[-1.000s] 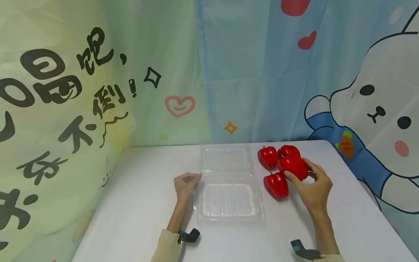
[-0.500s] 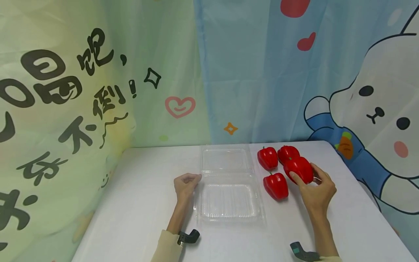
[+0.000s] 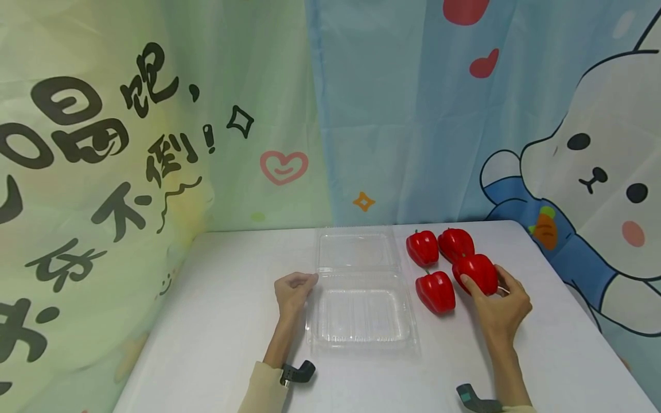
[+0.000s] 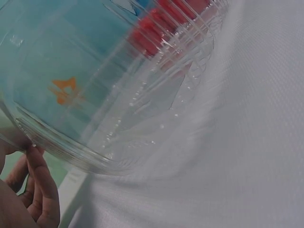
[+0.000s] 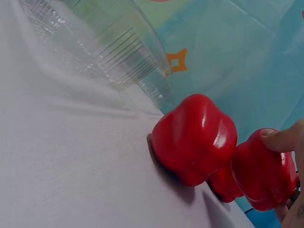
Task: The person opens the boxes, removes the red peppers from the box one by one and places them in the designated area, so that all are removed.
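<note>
My right hand (image 3: 502, 307) grips a red bell pepper (image 3: 478, 274) between thumb and fingers at the right of the table. In the right wrist view the thumb lies across the held pepper (image 5: 263, 171). Three more red peppers lie close by: a back left one (image 3: 422, 248), a back right one (image 3: 457, 244) and a front one (image 3: 436, 292). My left hand (image 3: 294, 292) pinches the left rim of a clear plastic clamshell box (image 3: 361, 315), whose lid (image 3: 356, 252) lies open toward the back. The left wrist view shows fingertips at the rim of the box (image 4: 71, 147).
A white table (image 3: 222, 321) carries everything. Behind it hangs a printed curtain (image 3: 372, 115) with a cartoon bear and lettering. Each wrist wears a dark strap mount, the left mount (image 3: 298, 373) near the front of the box.
My right hand has drawn the gripped pepper right and a little toward the front, away from the front pepper. The left hand and the box stay where they were.
</note>
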Motion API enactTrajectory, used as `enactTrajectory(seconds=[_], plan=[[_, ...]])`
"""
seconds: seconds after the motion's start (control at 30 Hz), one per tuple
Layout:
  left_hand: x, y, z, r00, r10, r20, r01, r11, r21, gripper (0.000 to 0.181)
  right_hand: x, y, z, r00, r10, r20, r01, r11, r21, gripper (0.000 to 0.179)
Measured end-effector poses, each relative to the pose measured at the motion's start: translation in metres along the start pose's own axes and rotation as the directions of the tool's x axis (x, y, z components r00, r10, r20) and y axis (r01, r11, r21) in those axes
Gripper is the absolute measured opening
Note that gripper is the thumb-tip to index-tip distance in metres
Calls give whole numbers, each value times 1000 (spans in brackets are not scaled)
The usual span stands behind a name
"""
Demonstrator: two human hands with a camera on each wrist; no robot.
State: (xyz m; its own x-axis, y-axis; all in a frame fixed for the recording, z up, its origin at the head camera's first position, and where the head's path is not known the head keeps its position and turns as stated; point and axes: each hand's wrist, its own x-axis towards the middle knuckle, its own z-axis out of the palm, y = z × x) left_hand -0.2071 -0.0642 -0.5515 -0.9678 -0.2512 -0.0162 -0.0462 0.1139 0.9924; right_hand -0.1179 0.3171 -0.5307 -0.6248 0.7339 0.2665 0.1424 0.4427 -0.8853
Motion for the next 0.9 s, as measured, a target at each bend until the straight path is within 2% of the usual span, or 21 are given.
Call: enactTrajectory(seconds=[0.27,0.53,0.9], plan=[[0,-1,0,1000,-2,7,2,1000,5,16,-5,3,0,1000,27,3,-27,1000,-14,71],[0,-1,-2,1000,-5,16,5,1000,2,13,-7,5,1,1000,21,-8,-21,1000,-11,72],[1,-1,-1,1000,-10,19,10,1000,2,17,-10,10,2,998,68,-1,-68,997,-24,73]])
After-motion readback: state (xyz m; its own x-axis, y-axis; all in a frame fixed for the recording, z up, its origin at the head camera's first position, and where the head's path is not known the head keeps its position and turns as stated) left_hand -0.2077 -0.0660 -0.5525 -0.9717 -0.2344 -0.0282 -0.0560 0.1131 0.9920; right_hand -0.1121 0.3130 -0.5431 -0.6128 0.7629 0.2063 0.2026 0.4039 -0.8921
